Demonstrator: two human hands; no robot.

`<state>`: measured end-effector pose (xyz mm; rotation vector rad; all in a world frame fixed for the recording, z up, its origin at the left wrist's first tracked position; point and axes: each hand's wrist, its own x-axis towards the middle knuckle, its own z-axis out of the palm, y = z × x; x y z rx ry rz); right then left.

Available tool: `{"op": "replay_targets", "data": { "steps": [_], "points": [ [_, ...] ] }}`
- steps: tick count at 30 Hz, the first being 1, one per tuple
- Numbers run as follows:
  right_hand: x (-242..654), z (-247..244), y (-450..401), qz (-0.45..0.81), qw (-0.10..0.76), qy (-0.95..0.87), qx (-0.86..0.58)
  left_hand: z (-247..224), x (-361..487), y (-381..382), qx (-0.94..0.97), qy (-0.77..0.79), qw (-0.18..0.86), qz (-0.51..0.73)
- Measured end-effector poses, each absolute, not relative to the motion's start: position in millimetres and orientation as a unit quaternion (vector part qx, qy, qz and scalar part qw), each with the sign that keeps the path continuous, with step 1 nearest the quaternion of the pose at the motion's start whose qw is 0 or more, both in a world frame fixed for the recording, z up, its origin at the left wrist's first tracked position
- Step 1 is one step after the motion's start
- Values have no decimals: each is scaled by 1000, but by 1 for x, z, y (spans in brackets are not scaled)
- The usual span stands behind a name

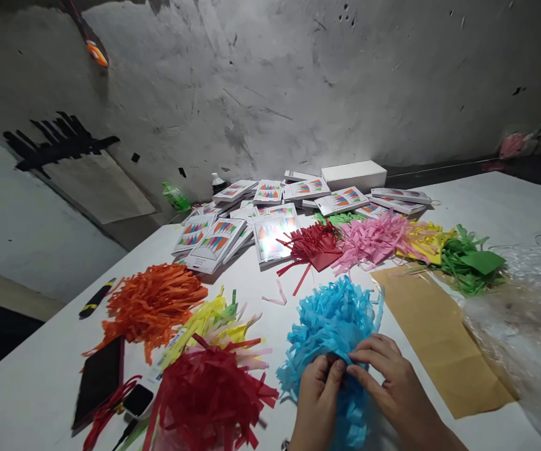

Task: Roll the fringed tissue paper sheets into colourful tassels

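Observation:
A bunch of blue tissue paper fringe point(334, 316) lies in front of me, its strips spread over the white table. My left hand point(320, 394) is closed on its near part, thumb against the bent fingers. My right hand point(383, 376) pinches a blue strip between thumb and forefinger, close beside the left thumb. To the left, a red tissue fringe point(214, 394) lies nearest, with yellow fringe point(209, 319) behind it and an orange fringe point(158, 304) farther off. Exactly what sits between my fingertips is partly hidden.
Several printed boxes point(273, 235) are piled at the back beside a white box point(354, 174). Red, pink point(374, 238), yellow and green fringes point(472, 263) lie before them. Brown paper point(444, 351) and clear plastic point(519, 326) are right; a phone point(99, 382) and cutter point(96, 299) left.

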<state>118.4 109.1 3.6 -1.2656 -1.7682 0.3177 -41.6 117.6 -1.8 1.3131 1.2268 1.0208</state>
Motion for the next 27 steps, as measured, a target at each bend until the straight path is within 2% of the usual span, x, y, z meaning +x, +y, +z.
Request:
{"op": "replay_targets", "data": {
  "steps": [6, 19, 27],
  "points": [
    [119, 5, 109, 152, 466, -709, -507, -3, -40, 118, 559, 520, 496, 414],
    [126, 8, 112, 267, 433, -703, -497, -1, -41, 118, 574, 544, 461, 402],
    [126, 9, 112, 263, 427, -701, -507, -4, -41, 117, 577, 540, 460, 404]
  ]
}}
